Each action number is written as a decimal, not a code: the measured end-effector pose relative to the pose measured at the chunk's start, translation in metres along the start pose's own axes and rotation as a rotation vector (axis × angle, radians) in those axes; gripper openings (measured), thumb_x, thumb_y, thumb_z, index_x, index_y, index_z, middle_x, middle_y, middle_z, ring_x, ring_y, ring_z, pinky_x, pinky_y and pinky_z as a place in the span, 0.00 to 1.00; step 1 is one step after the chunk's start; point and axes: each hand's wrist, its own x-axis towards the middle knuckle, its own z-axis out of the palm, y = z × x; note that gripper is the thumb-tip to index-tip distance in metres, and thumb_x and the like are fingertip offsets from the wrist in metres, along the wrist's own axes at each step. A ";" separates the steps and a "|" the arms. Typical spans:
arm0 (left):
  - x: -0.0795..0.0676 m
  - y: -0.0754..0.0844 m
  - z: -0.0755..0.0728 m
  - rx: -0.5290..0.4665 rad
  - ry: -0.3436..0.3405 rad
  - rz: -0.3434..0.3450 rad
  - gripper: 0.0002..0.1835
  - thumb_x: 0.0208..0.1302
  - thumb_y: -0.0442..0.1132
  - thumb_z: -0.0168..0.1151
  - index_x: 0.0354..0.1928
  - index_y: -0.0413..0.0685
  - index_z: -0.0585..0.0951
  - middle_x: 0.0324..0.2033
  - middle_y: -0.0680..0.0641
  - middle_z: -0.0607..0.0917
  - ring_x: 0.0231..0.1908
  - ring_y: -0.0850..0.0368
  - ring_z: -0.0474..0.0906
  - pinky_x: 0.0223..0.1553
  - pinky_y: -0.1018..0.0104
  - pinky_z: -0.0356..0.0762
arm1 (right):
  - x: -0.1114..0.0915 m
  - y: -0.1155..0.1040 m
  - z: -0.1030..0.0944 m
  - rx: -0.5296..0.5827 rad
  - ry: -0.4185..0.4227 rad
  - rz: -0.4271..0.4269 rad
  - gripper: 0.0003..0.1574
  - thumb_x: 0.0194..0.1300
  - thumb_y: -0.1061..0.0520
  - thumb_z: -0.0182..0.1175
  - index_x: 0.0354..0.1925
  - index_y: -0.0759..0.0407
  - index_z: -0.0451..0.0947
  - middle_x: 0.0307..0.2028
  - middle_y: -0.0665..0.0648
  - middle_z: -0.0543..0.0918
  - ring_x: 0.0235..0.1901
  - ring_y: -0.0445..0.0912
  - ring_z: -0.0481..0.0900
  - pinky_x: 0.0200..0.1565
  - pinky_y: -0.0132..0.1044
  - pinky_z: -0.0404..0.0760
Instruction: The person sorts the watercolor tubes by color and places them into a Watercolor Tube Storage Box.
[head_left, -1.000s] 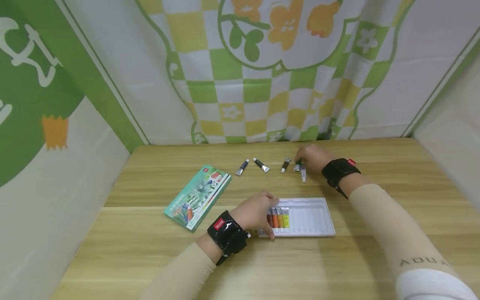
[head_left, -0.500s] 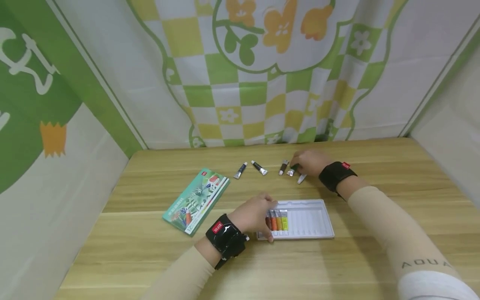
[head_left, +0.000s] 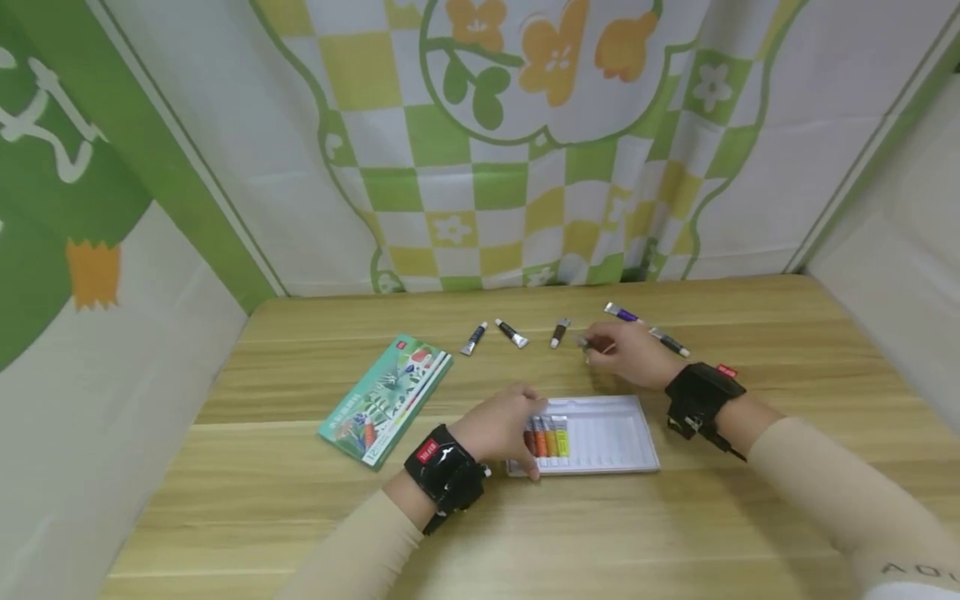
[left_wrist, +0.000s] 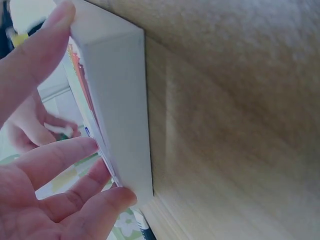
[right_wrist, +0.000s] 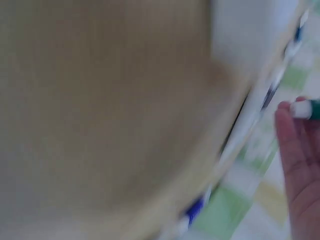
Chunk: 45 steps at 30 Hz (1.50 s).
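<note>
My left hand (head_left: 498, 425) grips the left end of a white plastic tray (head_left: 618, 442), its thumb at the near edge and fingers at the far edge. Inside the tray's left part, red, orange and yellow paint tubes (head_left: 552, 437) lie side by side. My right hand (head_left: 633, 354), raised beyond the tray, pinches a green paint tube (right_wrist: 314, 109) with a white cap. Something pale under those fingers is partly hidden. Behind that hand lie a purple paint tube (head_left: 622, 312) and a dark paint tube (head_left: 670, 342).
Along the back lie a dark blue tube (head_left: 474, 338), a black tube (head_left: 512, 333) and a brown tube (head_left: 560, 332). On the left rests a flat green illustrated box (head_left: 386, 400). A checked curtain (head_left: 495, 200) hangs behind the wooden table (head_left: 300, 517).
My right hand has picked up the green tube and drawn it nearer, turning at the wrist. The purple and dark tubes have come into sight. My left hand stays on the tray.
</note>
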 end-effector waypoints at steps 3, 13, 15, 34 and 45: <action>0.000 -0.002 -0.001 0.000 0.005 0.001 0.54 0.40 0.42 0.88 0.73 0.41 0.72 0.68 0.40 0.72 0.64 0.46 0.72 0.65 0.56 0.71 | -0.018 -0.017 0.007 0.211 -0.050 0.066 0.13 0.68 0.65 0.63 0.49 0.70 0.82 0.41 0.59 0.87 0.40 0.49 0.84 0.43 0.41 0.85; -0.003 -0.010 -0.004 -0.041 0.020 0.005 0.54 0.38 0.40 0.89 0.71 0.37 0.72 0.67 0.38 0.73 0.64 0.44 0.72 0.65 0.55 0.70 | -0.048 -0.050 0.023 0.549 -0.242 0.271 0.14 0.75 0.60 0.58 0.49 0.71 0.83 0.45 0.59 0.85 0.40 0.47 0.80 0.42 0.34 0.82; -0.003 -0.010 -0.005 -0.045 0.020 0.002 0.54 0.38 0.40 0.89 0.71 0.38 0.73 0.67 0.38 0.72 0.64 0.44 0.72 0.65 0.54 0.70 | -0.050 -0.051 0.025 0.557 -0.259 0.266 0.14 0.75 0.60 0.59 0.49 0.70 0.83 0.45 0.59 0.84 0.40 0.47 0.79 0.42 0.34 0.82; 0.000 -0.005 -0.006 -0.034 0.014 0.033 0.53 0.38 0.41 0.89 0.71 0.39 0.74 0.65 0.39 0.74 0.61 0.46 0.74 0.63 0.56 0.72 | -0.059 -0.057 0.037 0.527 -0.184 0.257 0.20 0.66 0.67 0.66 0.54 0.70 0.75 0.43 0.61 0.81 0.35 0.47 0.81 0.36 0.36 0.84; 0.002 -0.004 -0.002 -0.033 0.003 0.042 0.53 0.38 0.41 0.89 0.70 0.38 0.74 0.65 0.39 0.74 0.62 0.46 0.73 0.64 0.56 0.72 | -0.065 -0.055 0.032 0.093 -0.229 0.131 0.14 0.65 0.60 0.71 0.49 0.56 0.89 0.42 0.48 0.84 0.35 0.42 0.76 0.36 0.35 0.78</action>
